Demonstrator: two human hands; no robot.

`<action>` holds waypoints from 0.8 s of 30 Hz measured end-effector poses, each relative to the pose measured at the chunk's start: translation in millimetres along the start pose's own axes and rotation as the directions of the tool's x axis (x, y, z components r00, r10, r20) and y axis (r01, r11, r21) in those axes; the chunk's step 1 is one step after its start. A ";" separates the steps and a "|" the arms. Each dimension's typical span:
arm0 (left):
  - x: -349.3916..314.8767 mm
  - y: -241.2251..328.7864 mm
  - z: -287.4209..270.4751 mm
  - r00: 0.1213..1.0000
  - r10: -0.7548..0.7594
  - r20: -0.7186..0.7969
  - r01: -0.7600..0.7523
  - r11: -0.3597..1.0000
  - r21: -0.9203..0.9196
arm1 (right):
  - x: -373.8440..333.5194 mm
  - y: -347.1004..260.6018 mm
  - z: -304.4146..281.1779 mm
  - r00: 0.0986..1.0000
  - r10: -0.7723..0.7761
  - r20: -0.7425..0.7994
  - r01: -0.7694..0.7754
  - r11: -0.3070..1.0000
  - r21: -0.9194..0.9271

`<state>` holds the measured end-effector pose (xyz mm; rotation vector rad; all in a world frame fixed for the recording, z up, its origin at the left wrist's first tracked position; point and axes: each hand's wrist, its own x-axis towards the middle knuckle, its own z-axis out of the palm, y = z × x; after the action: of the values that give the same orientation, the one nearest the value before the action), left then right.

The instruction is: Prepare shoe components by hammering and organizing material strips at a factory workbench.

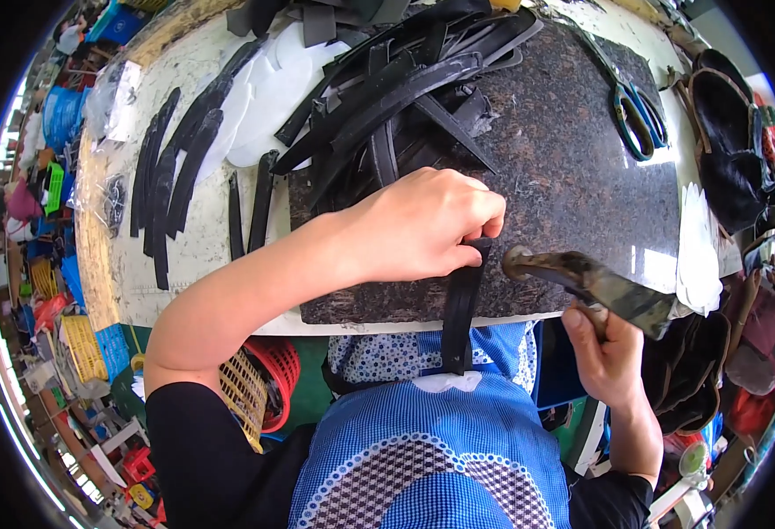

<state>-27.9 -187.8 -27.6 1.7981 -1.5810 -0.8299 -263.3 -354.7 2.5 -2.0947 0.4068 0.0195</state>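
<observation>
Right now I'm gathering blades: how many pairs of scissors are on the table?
1: the scissors lie at the dark slab's upper right, beyond the hammer in the right hand. More could be hidden under the black strips.

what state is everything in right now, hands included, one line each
left hand: fingers closed on a black strip
black strip: pinched at its upper end, lower end past the table edge
right hand: closed around the hammer handle
hammer: held, head tilted
scissors: lying down, seemingly shut
strip pile: heaped, crisscrossed
white pieces: overlapping
</observation>
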 end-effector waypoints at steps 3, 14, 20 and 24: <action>-7.6 -3.5 11.7 0.993 0.013 -0.116 -0.012 1.000 0.004 | 15.6 0.1 8.0 0.991 -0.129 0.047 0.133 0.984 -0.117; -30.9 5.2 34.7 0.912 0.249 -0.327 -0.106 0.912 0.397 | 44.7 -13.0 -14.6 0.968 -0.217 0.125 0.245 0.921 -0.302; -35.1 5.8 43.2 0.871 0.264 -0.414 -0.077 0.906 0.416 | 52.5 -5.6 -17.1 0.934 -0.178 0.311 0.271 0.918 -0.288; -36.2 -5.1 37.1 0.871 0.064 -0.487 -0.037 0.997 0.065 | 53.2 11.8 -15.6 0.933 -0.149 0.327 0.221 0.956 -0.194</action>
<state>-57.1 -152.5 -52.3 1.8121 -1.3131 -0.2686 -218.9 -388.2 -8.2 -2.3004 0.0133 0.2924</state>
